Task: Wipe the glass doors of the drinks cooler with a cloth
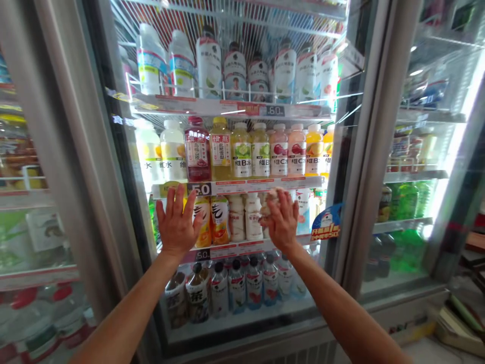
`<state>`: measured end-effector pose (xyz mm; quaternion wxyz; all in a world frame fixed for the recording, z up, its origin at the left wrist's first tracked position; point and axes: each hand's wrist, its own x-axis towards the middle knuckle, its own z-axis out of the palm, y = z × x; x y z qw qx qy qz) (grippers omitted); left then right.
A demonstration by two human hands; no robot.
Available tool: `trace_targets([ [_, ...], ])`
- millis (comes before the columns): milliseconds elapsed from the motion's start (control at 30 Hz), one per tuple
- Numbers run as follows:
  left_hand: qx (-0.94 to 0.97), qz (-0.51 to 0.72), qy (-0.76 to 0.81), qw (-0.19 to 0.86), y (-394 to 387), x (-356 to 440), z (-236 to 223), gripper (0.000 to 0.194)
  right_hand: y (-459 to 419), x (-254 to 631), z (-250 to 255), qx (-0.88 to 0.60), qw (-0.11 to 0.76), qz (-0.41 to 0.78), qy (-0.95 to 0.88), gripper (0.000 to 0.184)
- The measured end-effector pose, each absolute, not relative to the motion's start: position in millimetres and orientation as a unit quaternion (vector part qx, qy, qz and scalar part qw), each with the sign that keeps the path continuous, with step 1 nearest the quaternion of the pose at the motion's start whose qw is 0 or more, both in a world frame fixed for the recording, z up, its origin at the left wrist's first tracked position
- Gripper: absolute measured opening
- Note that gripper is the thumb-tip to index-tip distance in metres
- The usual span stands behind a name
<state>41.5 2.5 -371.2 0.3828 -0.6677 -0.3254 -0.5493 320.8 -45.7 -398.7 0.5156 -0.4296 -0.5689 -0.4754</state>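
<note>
My left hand lies flat against the glass door of a drinks fridge, fingers spread and pointing up, holding nothing. My right hand presses a pale crumpled cloth against the same glass, fingers curled over it. Behind the glass, at hand height, stand orange and white bottles. The shelf above carries a row of coloured drink bottles, and the top shelf holds white bottles. Small dark-capped bottles fill the shelf below my wrists.
A blue and orange sticker sits on the glass to the right of my right hand. Grey door frames separate this fridge from neighbouring fridges on the left and right. Stacked items lie on the floor at bottom right.
</note>
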Motion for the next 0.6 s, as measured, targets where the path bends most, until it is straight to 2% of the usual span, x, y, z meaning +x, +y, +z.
trace_targets([
  [100, -0.669, -0.552, -0.326, 0.377, 2, 42, -371, 0.065, -50, 336, -399, -0.430, 0.488, -0.479, -0.590, 0.054],
  [267, -0.663, -0.550, -0.327, 0.388, 2, 42, -371, 0.067, -50, 415, -376, -0.510, 0.643, -0.426, -0.382, 0.048],
  [367, -0.663, -0.549, -0.326, 0.390, 3, 42, -371, 0.067, -46, 411, -364, -0.506, 0.673, -0.416, -0.344, 0.047],
  [500, -0.666, -0.549, -0.325, 0.386, 2, 42, -371, 0.068, -45, 359, -366, -0.465, 0.577, -0.463, -0.486, 0.052],
  [600, -0.666, -0.550, -0.323, 0.386, 2, 42, -371, 0.068, -50, 353, -370, -0.438, 0.497, -0.479, -0.576, 0.055],
])
